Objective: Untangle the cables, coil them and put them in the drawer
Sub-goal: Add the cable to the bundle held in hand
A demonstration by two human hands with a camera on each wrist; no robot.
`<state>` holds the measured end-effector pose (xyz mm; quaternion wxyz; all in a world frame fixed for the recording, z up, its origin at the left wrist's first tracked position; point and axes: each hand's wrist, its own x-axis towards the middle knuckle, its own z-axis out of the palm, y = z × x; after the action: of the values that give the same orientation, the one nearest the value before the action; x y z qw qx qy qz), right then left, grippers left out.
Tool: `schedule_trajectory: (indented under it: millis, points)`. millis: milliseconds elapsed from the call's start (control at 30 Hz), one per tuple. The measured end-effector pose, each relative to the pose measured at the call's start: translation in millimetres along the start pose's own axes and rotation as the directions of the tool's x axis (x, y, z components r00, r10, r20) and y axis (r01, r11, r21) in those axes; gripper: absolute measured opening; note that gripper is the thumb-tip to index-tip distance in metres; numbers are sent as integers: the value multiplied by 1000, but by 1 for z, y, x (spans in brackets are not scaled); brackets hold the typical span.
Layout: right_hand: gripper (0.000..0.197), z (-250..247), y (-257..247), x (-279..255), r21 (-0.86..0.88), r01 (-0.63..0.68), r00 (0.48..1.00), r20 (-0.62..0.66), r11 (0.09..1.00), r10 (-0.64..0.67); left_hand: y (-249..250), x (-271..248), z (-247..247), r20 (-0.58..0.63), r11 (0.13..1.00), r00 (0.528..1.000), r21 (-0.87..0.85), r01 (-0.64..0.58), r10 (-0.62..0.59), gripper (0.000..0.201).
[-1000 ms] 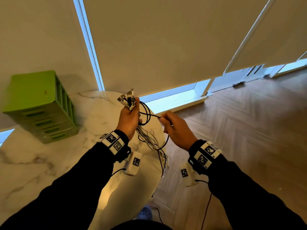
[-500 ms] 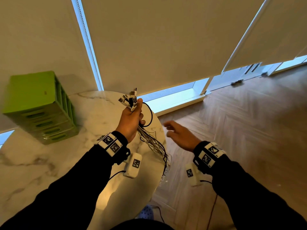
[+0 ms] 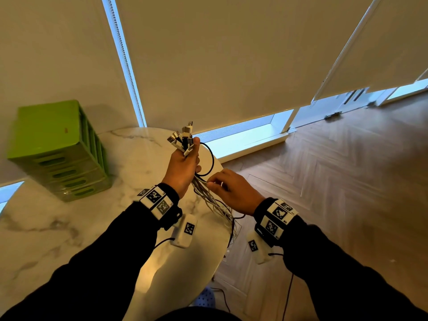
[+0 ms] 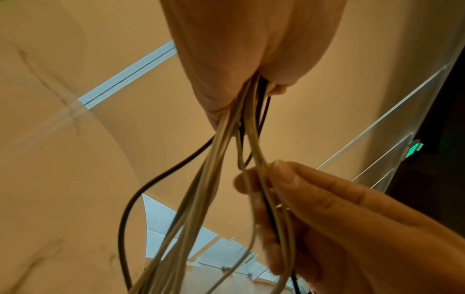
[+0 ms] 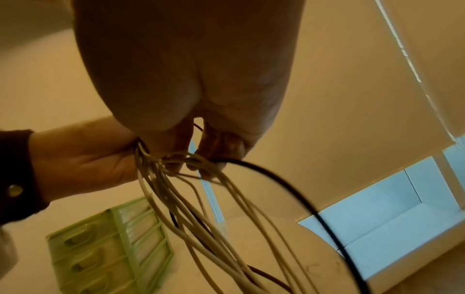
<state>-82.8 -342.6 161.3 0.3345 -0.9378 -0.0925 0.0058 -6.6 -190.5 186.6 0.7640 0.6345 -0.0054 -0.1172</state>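
Several thin white and black cables (image 3: 209, 198) are gripped near their plug ends by the left hand (image 3: 183, 167) above the round marble table (image 3: 69, 228), the limp strands hanging past its edge. A few strands just below are pinched by the right hand's fingers (image 4: 284, 179). Being light, soft and prone to snagging, each is probably best taken near its plug and drawn out slowly; the green plastic drawer unit (image 3: 58, 151) stands well apart.

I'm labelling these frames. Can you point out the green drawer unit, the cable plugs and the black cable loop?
green drawer unit (image 3: 46, 133): head view, its top face.
cable plugs (image 3: 183, 137): head view, the plug cluster.
black cable loop (image 3: 212, 158): head view, the loop's outer curve.
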Motion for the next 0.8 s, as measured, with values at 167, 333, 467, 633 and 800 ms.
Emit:
schedule_trajectory:
  millis: [167,333,467,633,800]
  points:
    - [24,-5,-2,0,89,-12,995,-95,996,21,-2,2,-7,-4,993,999,112,-43,44,35]
    - [19,-10,-9,-1,191,-92,994,74,977,79,0,1,0,8,1000,1000,5,0,0,41]
    - [18,-7,-15,2,147,-27,988,154,989,4,0,-5,9,101,999,995,-37,6,-3,42]
    - [16,-5,-18,2,331,-97,989,141,939,52,1,-12,9,136,999,991,-54,5,3,44]
    - [20,-13,-19,2,546,-162,986,126,822,111,-4,-10,1,122,999,993,-45,8,-3,44]
